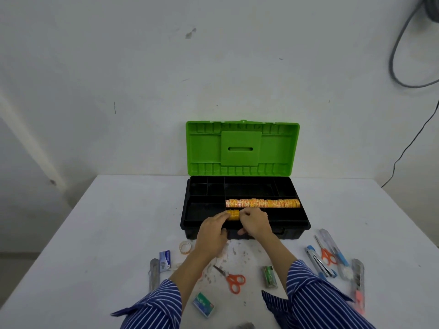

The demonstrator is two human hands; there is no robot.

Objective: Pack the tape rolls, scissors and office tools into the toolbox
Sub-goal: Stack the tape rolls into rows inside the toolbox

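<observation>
A black toolbox (304,224) with a raised green lid (242,148) stands open at the table's far side. A long row of yellow-orange tape rolls (262,203) fills its middle right compartment. My left hand (211,230) and my right hand (255,222) hold a short stack of yellow tape rolls (233,214) between them, over the box's front compartment. One clear tape roll (185,247) lies on the table left of my left wrist. Orange scissors (231,279) lie between my forearms, and a second orange pair (326,252) lies at the right.
Right of the box front lie a blue stapler (319,262), a blue cutter (335,248) and a grey-pink cutter (357,283). A grey cutter (154,273), a blue staple box (165,260), a green staple box (203,304) and a green packet (269,276) lie nearer me.
</observation>
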